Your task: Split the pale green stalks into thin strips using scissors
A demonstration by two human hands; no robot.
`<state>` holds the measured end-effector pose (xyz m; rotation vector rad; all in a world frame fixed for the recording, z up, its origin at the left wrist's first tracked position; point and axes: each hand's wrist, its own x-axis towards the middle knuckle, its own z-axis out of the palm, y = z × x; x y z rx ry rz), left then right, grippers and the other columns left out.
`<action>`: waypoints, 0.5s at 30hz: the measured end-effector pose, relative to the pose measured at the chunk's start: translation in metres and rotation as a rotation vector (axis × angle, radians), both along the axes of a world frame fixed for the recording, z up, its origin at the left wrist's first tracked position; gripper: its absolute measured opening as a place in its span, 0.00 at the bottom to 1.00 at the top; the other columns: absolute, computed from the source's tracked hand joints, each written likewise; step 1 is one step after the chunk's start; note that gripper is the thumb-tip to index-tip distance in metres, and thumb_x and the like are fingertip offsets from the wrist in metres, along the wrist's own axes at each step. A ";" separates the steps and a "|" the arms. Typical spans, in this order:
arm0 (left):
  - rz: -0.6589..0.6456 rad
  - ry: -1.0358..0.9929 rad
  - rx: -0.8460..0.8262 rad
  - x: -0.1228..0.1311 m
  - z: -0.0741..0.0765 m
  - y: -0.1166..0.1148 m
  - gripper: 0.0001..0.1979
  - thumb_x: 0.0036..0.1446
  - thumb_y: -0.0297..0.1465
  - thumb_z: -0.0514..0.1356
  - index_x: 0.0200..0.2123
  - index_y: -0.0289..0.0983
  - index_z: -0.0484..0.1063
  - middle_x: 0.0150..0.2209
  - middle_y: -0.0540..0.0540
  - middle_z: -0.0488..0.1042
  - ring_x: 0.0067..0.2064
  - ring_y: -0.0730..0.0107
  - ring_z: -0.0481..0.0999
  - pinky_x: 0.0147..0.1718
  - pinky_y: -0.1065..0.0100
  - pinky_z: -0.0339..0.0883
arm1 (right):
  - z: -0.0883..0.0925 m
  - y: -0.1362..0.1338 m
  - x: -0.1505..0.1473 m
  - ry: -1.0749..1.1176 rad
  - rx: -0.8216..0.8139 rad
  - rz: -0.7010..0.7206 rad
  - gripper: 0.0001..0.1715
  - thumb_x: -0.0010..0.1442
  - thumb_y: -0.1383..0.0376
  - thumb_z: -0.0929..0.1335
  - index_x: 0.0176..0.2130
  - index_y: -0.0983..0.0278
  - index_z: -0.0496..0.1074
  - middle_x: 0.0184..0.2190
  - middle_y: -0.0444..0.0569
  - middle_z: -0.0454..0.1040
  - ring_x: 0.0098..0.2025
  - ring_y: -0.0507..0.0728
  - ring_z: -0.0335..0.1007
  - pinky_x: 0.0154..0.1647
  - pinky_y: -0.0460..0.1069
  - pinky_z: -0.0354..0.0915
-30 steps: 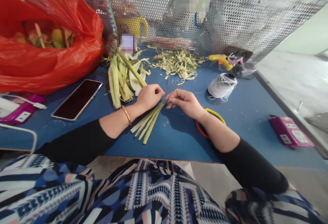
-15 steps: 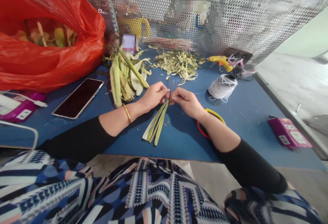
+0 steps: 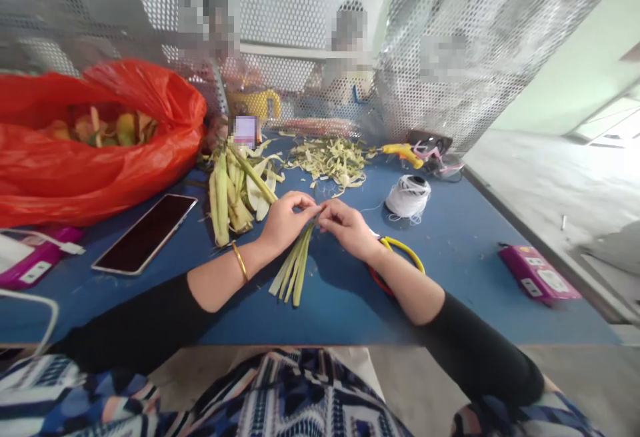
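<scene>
Both hands meet over the blue table (image 3: 450, 270). My left hand (image 3: 286, 218) and my right hand (image 3: 345, 225) pinch the upper end of a small bundle of green leaf strips (image 3: 293, 270), whose lower ends fan out toward me on the table. A thin white thread runs from the spool of thread (image 3: 410, 196) toward my fingers. A pile of green stalks and husks (image 3: 233, 187) lies just left of my left hand. Under my right wrist sit scissors with yellow and red handles (image 3: 400, 254).
A red plastic bag of scraps (image 3: 90, 150) fills the back left. A black phone (image 3: 145, 232) and a pink box with cable (image 3: 30, 262) lie at left. Leaf shreds (image 3: 333, 157), a yellow glue gun (image 3: 405, 152), another pink box (image 3: 537, 278), perforated metal screen (image 3: 450, 57) behind.
The bundle has been gathered tighter and turned more upright between my fingers. The camera has tilted up, showing more of the screen behind.
</scene>
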<state>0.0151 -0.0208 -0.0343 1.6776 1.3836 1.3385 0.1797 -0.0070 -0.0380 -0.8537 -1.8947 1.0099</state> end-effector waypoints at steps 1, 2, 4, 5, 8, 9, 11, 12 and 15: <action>0.007 0.022 0.021 0.001 0.002 -0.001 0.07 0.50 0.33 0.63 0.22 0.38 0.72 0.35 0.46 0.77 0.40 0.65 0.75 0.38 0.66 0.68 | 0.001 -0.001 -0.001 0.020 -0.046 0.020 0.11 0.54 0.62 0.69 0.23 0.61 0.67 0.32 0.46 0.74 0.35 0.53 0.70 0.41 0.50 0.68; 0.016 0.032 0.035 0.002 0.003 -0.001 0.06 0.49 0.32 0.63 0.22 0.39 0.73 0.35 0.46 0.77 0.40 0.65 0.75 0.37 0.67 0.68 | 0.001 -0.002 -0.001 0.039 -0.104 0.048 0.12 0.54 0.60 0.70 0.23 0.61 0.67 0.30 0.45 0.74 0.32 0.53 0.69 0.38 0.50 0.68; 0.029 0.027 0.039 0.004 0.007 0.000 0.05 0.48 0.32 0.64 0.22 0.39 0.73 0.34 0.47 0.76 0.40 0.65 0.74 0.37 0.66 0.67 | 0.003 -0.004 -0.002 0.076 -0.217 0.104 0.12 0.54 0.58 0.70 0.26 0.61 0.67 0.24 0.43 0.73 0.27 0.52 0.69 0.35 0.50 0.69; 0.033 0.015 0.030 0.005 0.009 0.001 0.05 0.47 0.31 0.64 0.22 0.39 0.73 0.33 0.47 0.75 0.40 0.65 0.74 0.38 0.66 0.67 | 0.004 -0.005 -0.002 0.097 -0.256 0.122 0.12 0.54 0.57 0.70 0.26 0.61 0.68 0.22 0.43 0.73 0.26 0.53 0.69 0.34 0.50 0.69; 0.068 -0.078 -0.026 0.010 0.018 0.004 0.04 0.47 0.30 0.65 0.23 0.38 0.74 0.32 0.48 0.75 0.39 0.66 0.74 0.42 0.65 0.67 | 0.008 -0.004 -0.002 0.188 -0.264 0.086 0.12 0.52 0.57 0.71 0.28 0.61 0.70 0.23 0.43 0.73 0.27 0.53 0.70 0.35 0.51 0.70; 0.082 -0.136 -0.072 0.012 0.021 0.004 0.04 0.48 0.31 0.65 0.25 0.38 0.74 0.32 0.48 0.75 0.38 0.67 0.74 0.42 0.65 0.67 | 0.009 -0.004 -0.001 0.216 -0.237 0.052 0.11 0.52 0.57 0.71 0.28 0.61 0.70 0.24 0.43 0.73 0.27 0.54 0.70 0.35 0.51 0.70; 0.052 -0.280 -0.243 0.016 0.028 0.001 0.09 0.49 0.35 0.67 0.30 0.37 0.73 0.30 0.49 0.75 0.35 0.68 0.75 0.36 0.66 0.68 | 0.012 -0.002 0.001 0.253 -0.162 -0.030 0.10 0.52 0.57 0.71 0.28 0.60 0.70 0.25 0.43 0.73 0.29 0.54 0.71 0.36 0.51 0.70; -0.030 -0.343 -0.370 0.018 0.032 -0.001 0.11 0.48 0.37 0.68 0.30 0.37 0.72 0.29 0.49 0.74 0.33 0.68 0.75 0.33 0.67 0.68 | 0.014 -0.002 0.002 0.260 -0.125 -0.072 0.09 0.52 0.58 0.70 0.28 0.60 0.70 0.26 0.44 0.73 0.30 0.54 0.70 0.37 0.51 0.70; -0.343 -0.478 -0.694 0.021 0.039 -0.006 0.14 0.48 0.37 0.70 0.28 0.35 0.72 0.25 0.49 0.73 0.23 0.74 0.72 0.26 0.70 0.67 | 0.019 -0.001 0.008 0.267 -0.052 -0.155 0.09 0.52 0.58 0.70 0.27 0.60 0.70 0.30 0.47 0.75 0.34 0.56 0.71 0.38 0.52 0.69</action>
